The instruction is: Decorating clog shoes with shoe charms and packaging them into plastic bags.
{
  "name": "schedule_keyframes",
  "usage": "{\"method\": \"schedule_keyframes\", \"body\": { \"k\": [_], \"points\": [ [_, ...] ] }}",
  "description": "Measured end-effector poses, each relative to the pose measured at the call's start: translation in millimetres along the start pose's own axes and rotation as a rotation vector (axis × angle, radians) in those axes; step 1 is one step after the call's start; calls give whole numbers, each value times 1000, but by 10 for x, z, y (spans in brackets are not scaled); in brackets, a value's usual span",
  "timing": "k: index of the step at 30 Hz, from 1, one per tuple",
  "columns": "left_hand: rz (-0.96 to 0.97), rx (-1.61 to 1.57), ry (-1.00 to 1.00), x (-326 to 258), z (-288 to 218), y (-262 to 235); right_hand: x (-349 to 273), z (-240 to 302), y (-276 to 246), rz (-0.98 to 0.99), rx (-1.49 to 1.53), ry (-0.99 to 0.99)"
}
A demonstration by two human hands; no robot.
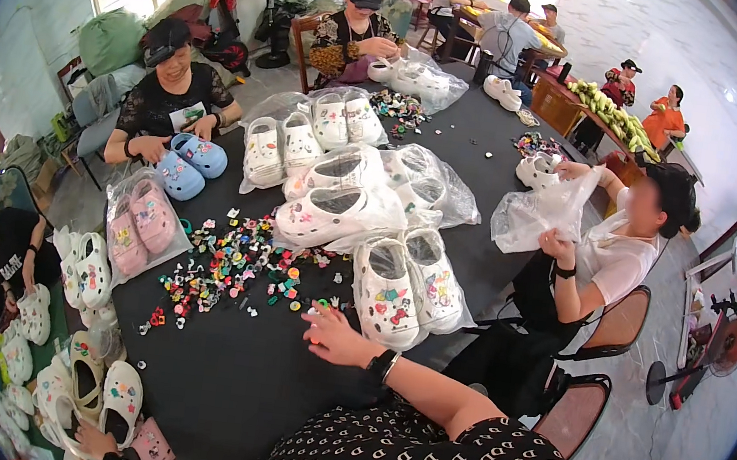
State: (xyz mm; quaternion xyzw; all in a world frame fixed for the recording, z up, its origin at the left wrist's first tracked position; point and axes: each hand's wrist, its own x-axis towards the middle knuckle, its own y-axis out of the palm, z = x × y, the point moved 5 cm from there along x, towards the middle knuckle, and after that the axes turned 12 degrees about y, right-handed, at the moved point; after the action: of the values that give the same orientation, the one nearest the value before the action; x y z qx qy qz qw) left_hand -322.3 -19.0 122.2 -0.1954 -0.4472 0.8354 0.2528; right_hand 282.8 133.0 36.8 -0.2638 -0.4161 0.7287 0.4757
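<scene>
My right hand [339, 337] reaches over the black table [229, 388], fingers stretched apart, a dark band on its wrist. A small orange spot shows by its fingertips; I cannot tell whether it is a charm. Beyond the hand lies a loose heap of colourful shoe charms [236, 255]. Just past it, a pair of white clogs [388, 297] with charms sits in a clear plastic bag. At the lower left, my left hand [96, 443] grips a white clog [123, 393] decorated with charms; part of that hand is hidden. A pink clog [153, 447] lies beside it.
Bagged white clogs [325, 211] are piled mid-table, with bagged pink clogs [144, 225] to the left. One co-worker holds blue clogs [188, 166]; another, on the right, handles a clear plastic bag [545, 215]. Chairs [576, 412] stand along the right side.
</scene>
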Motion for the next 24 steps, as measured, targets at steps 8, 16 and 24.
{"method": "schedule_keyframes", "body": {
  "k": [8, 16, 24],
  "points": [
    [-141, -70, 8, -299, -181, -32, -27, -794, -1670, -560, -29, 221],
    [-240, -345, 339, -1395, -1060, -599, -196, -1505, -1537, -143, -258, 611],
    [-406, -762, 387, -1896, -1215, 250, -235, -1507, -1448, -63, -403, 450]
  ]
}}
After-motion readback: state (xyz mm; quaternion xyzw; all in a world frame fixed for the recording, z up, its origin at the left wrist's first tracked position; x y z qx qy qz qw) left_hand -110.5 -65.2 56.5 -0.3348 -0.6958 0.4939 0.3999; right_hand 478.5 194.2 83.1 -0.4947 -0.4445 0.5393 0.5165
